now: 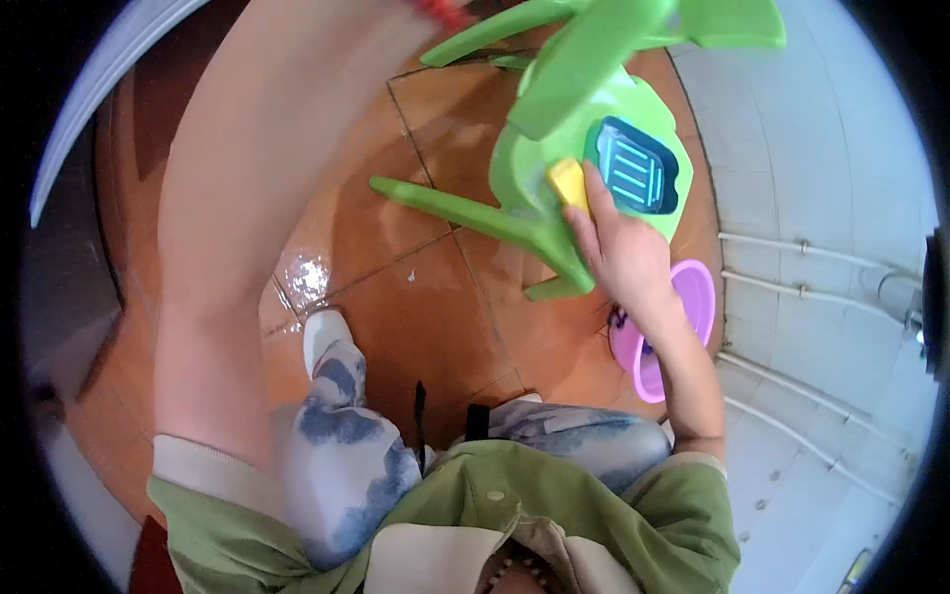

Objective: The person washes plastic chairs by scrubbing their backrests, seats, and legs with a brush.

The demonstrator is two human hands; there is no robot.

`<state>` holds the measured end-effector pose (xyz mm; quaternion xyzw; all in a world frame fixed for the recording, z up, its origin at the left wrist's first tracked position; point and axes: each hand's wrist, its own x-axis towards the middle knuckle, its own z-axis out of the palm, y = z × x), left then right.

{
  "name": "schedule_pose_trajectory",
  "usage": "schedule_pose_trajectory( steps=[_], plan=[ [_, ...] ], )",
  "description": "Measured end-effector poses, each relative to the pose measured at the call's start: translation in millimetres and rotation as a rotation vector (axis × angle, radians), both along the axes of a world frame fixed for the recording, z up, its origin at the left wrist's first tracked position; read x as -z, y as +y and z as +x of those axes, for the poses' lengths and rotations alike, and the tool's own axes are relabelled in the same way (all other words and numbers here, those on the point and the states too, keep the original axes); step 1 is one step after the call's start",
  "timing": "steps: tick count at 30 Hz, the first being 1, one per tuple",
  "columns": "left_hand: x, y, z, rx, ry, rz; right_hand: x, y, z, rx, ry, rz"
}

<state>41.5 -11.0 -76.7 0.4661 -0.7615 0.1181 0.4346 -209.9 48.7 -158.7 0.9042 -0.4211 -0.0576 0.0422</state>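
Floor (396,327): glossy tile
Right hand (631,249): closed on yellow sponge (567,184)
Tray (631,174): near chair (522,176)'s right edge
Left hand: unseen; cannot tell

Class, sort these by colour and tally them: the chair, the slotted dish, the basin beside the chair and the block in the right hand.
Green: 1 (chair)
Dark teal: 1 (slotted dish)
Pink: 1 (basin)
Yellow: 1 (block)
Total: 4
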Motion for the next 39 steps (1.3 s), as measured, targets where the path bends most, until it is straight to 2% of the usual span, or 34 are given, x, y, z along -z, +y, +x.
schedule_pose_trajectory(
  steps=[2,4,5,7,8,9,10,12,13,15,16,17,18,20,23,26,30,31,34,37,39],
  plan=[
    [5.4,11.1,0.7,-0.008,0.112,-0.073,8.1,-9.7,2.0,0.074,0.028,-0.008],
    [21.4,31.2,2.6,0.017,0.347,-0.142,24.2,-13.1,9.5,0.117,0.035,-0.041],
    [33.4,42.1,-0.2,0.084,0.498,-0.096,25.5,-8.8,10.2,0.044,0.013,-0.062],
    [55.5,80.1,-1.9,0.364,0.838,0.409,24.8,9.4,9.1,-0.038,-0.088,-0.019],
    [68.2,84.1,-16.5,0.338,0.901,0.337,24.2,12.6,8.7,-0.081,-0.139,0.003],
    [79.1,86.5,-13.9,0.279,0.667,0.485,20.8,8.5,8.9,-0.052,-0.087,0.078],
    [80.5,89.1,-20.5,0.267,0.562,0.609,23.1,-2.0,8.7,0.0,-0.051,0.038],
    [95.8,83.5,-29.4,0.124,0.626,0.716,34.1,-38.1,9.8,0.106,0.025,-0.039],
    [102.3,81.7,-30.4,0.098,0.579,0.689,47.7,-54.4,2.5,0.004,-0.052,-0.344],
    [113.1,78.9,-27.7,0.04,0.494,0.626,49.4,-76.6,4.2,0.067,-0.101,-0.269],
    [116.6,79.1,-28.8,0.067,0.581,0.652,45.9,-79.7,7.7,0.096,-0.125,-0.227],
    [120.1,81.4,-30.7,0.093,0.669,0.68,45.9,-71.6,12.1,0.064,-0.013,-0.264],
    [122.2,82.9,-31.7,0.119,0.758,0.708,45.9,-57.9,18.4,0.043,-0.072,-0.173],
    [123.3,81.4,-32.1,0.079,0.755,0.707,43.1,-28.8,26.2,-0.003,-0.185,0.005],
    [122.8,79.5,-20.9,0.128,0.728,0.653,22.3,-4.7,10.3,-0.083,-0.17,0.116],
    [124.0,78.9,0.1,0.185,0.762,0.664,15.2,-37.2,3.7,0.308,0.043,0.108],
    [121.3,77.3,11.4,0.17,0.713,0.734,45.8,-25.5,47.3,0.042,-0.21,0.099],
    [120.4,80.7,10.3,0.157,0.717,0.74,47.3,-5.4,50.3,-0.125,-0.29,0.001],
    [117.6,82.6,9.7,0.148,0.718,0.76,18.9,21.3,44.5,0.011,-0.134,0.202],
    [120.6,80.7,9.7,0.165,0.703,0.729,5.0,-0.7,8.3,0.022,-0.059,0.144],
    [121.0,81.3,10.0,0.159,0.68,0.716,7.1,-27.7,-9.2,0.106,-0.301,-0.036]
  ],
)
